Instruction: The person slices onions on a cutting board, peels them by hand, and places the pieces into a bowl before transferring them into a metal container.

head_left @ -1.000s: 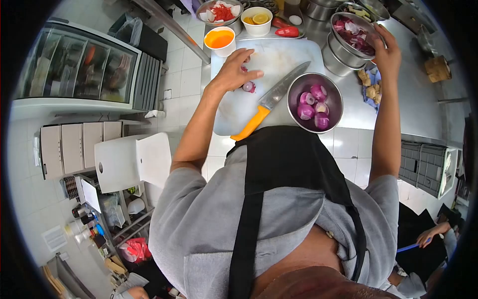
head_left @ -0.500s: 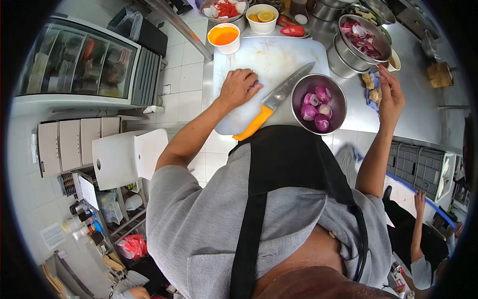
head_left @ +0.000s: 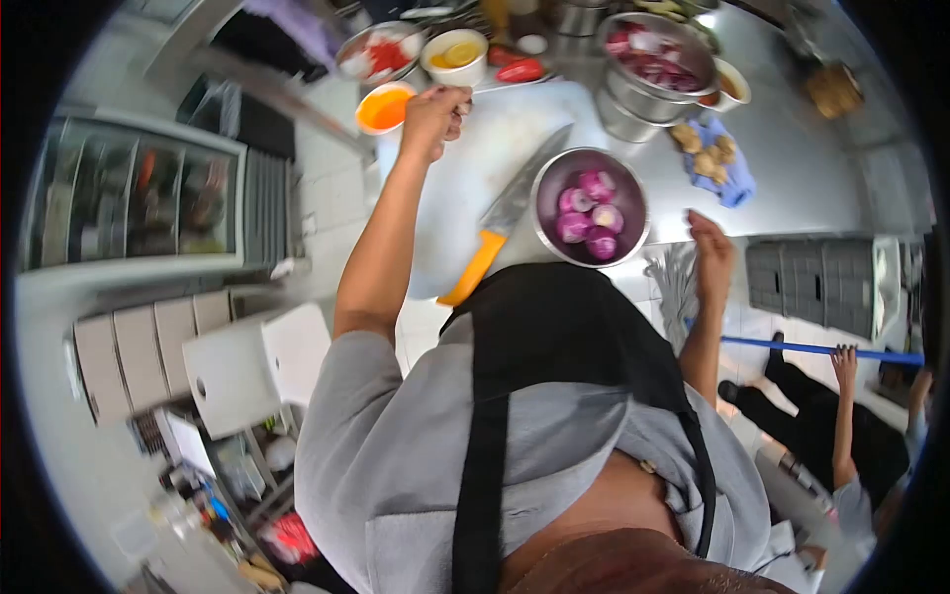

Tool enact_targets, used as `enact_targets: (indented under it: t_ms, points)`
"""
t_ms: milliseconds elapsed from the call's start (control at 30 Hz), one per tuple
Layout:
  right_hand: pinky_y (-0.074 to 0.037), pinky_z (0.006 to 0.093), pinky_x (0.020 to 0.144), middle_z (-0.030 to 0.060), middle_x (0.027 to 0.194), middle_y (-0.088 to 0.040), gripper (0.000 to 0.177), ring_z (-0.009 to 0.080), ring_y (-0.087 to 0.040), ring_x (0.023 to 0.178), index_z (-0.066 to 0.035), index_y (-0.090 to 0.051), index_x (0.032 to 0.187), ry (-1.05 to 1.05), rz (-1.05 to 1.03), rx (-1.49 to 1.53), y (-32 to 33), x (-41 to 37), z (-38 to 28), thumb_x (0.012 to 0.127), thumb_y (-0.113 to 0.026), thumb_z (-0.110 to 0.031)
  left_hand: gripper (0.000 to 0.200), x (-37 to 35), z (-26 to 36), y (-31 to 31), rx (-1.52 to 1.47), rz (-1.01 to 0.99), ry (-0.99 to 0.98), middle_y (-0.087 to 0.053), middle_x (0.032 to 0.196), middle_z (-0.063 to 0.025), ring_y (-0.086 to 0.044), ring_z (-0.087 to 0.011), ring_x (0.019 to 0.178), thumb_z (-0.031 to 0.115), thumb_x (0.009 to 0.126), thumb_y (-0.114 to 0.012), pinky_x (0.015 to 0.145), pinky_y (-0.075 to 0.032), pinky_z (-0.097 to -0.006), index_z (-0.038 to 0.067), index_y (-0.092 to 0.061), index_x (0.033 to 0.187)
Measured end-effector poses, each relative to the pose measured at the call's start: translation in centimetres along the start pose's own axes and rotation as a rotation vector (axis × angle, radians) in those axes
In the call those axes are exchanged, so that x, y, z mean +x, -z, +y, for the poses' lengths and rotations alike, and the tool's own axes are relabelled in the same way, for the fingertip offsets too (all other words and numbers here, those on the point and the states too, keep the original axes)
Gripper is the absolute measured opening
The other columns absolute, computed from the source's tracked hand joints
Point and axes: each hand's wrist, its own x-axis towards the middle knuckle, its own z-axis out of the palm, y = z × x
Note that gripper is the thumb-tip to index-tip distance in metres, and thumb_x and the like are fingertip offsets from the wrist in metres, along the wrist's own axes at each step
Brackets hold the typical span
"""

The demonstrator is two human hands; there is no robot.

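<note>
My left hand (head_left: 435,121) is raised above the far left part of the white cutting board (head_left: 445,213), beside a white tub of orange liquid (head_left: 384,107). Its fingers are curled closed, and whatever is in them cannot be made out. My right hand (head_left: 711,259) hangs off the counter's near edge, right of the bowl, loosely open with nothing visible in it. A knife with a yellow handle (head_left: 473,269) lies slanted on the board, untouched. Several peeled red onions (head_left: 591,213) sit in a steel bowl (head_left: 641,210) close to the black apron.
Cut red onion fills a steel pot (head_left: 618,94) at the back. A blue cloth (head_left: 734,183) with ginger-like pieces lies on the right. Red peppers (head_left: 521,70) and a lemon tub (head_left: 454,77) stand behind the board. Another person (head_left: 841,416) grips a blue pole (head_left: 792,346) at right.
My left hand has lifted off the board's middle and moved away toward the orange tub. My right hand has drawn back from the onion pot toward the counter edge. The view has shifted.
</note>
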Motion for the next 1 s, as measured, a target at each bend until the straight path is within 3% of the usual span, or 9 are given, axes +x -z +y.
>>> enact_targets:
  t_ms: [167,300,367,400,433,600,700,867,1000]
  points:
    - [-0.046,0.0290,0.092,0.0104,0.110,-0.068,0.020,0.0157,-0.060,0.101,0.003,-0.068,0.104,-0.048,-0.087,0.002,-3.1,-1.9,-0.7,0.091,-0.056,-0.006,0.012,-0.7,8.6,-14.3,-0.106,-0.340,-0.277,-0.062,0.069,-0.0010,-0.045,-0.0050,0.047,0.016,0.081,-0.071,0.038,-0.030,-0.0219,0.005,-0.067,0.083]
    - [-0.046,0.0290,0.091,0.0099,0.104,-0.070,0.020,0.0155,-0.062,0.098,0.003,-0.067,0.103,-0.040,-0.063,0.134,-4.1,-2.4,-1.4,0.094,-0.060,-0.013,0.028,3.2,8.2,-24.4,0.235,-0.315,-0.766,-0.069,0.077,-0.0057,-0.062,-0.0149,0.060,0.031,0.078,-0.073,0.054,-0.048,-0.0281,0.004,-0.072,0.085]
    - [-0.046,0.0289,0.091,0.0095,0.103,-0.070,0.021,0.0156,-0.062,0.097,0.003,-0.067,0.104,-0.064,-0.063,0.109,-4.0,-3.0,-1.8,0.095,-0.060,-0.015,0.042,5.2,6.7,-27.1,0.565,-0.280,-0.781,-0.070,0.080,-0.0092,-0.067,-0.0229,0.072,0.045,0.077,-0.070,0.069,-0.052,-0.0349,0.005,-0.072,0.087]
    - [-0.046,0.0289,0.091,0.0093,0.102,-0.070,0.022,0.0157,-0.062,0.097,0.003,-0.067,0.104,-0.078,-0.063,0.099,-3.9,-3.4,-1.9,0.095,-0.060,-0.015,0.047,6.4,5.8,-27.8,0.800,-0.418,-0.700,-0.071,0.082,-0.0110,-0.068,-0.0266,0.079,0.052,0.078,-0.066,0.075,-0.051,-0.0393,0.007,-0.073,0.089]
    - [-0.046,0.0288,0.090,0.0091,0.102,-0.070,0.023,0.0155,-0.062,0.097,0.003,-0.067,0.105,-0.088,-0.047,0.072,-3.6,-3.7,-1.7,0.094,-0.060,-0.016,0.053,5.9,6.0,-27.9,0.921,-0.498,-0.702,-0.069,0.083,-0.0074,-0.064,-0.0171,0.074,0.061,0.080,-0.066,0.070,-0.051,-0.0322,0.010,-0.072,0.092]
    - [-0.047,0.0286,0.088,0.0092,0.099,-0.070,0.029,0.0144,-0.062,0.096,0.004,-0.067,0.108,-0.156,-0.032,0.117,-2.6,-4.3,0.8,0.094,-0.062,-0.021,0.031,6.3,6.8,-27.6,0.528,-0.497,-0.551,-0.071,0.098,-0.0114,-0.067,-0.0242,0.089,0.037,0.086,-0.064,0.082,-0.051,-0.0350,0.012,-0.072,0.102]
    - [-0.047,0.0288,0.088,0.0091,0.100,-0.070,0.026,0.0149,-0.062,0.096,0.004,-0.067,0.107,-0.162,-0.081,0.104,-3.2,-3.8,0.2,0.094,-0.059,-0.016,0.024,7.2,5.5,-27.0,1.145,-0.521,-0.901,-0.072,0.098,-0.0089,-0.068,-0.0244,0.090,0.024,0.084,-0.063,0.081,-0.052,-0.0349,0.014,-0.071,0.104]
    - [-0.047,0.0293,0.089,0.0085,0.102,-0.069,0.023,0.0160,-0.062,0.097,0.003,-0.067,0.106,-0.091,-0.169,0.065,-4.4,-2.2,-1.1,0.095,-0.057,-0.015,0.018,5.3,6.8,-25.9,0.716,-0.274,-0.735,-0.071,0.092,-0.0088,-0.068,-0.0225,0.081,0.022,0.081,-0.070,0.074,-0.053,-0.0354,0.011,-0.073,0.095]
    - [-0.048,0.0303,0.088,0.0123,0.109,-0.068,0.026,0.0171,-0.063,0.098,0.001,-0.067,0.110,-0.003,-0.211,0.078,-3.3,-1.9,0.4,0.096,-0.055,-0.017,0.018,1.1,10.9,-16.7,0.577,-0.469,-0.754,-0.066,0.078,-0.0063,-0.057,-0.0137,0.071,0.018,0.090,-0.062,0.069,-0.047,-0.0282,0.003,-0.068,0.096]
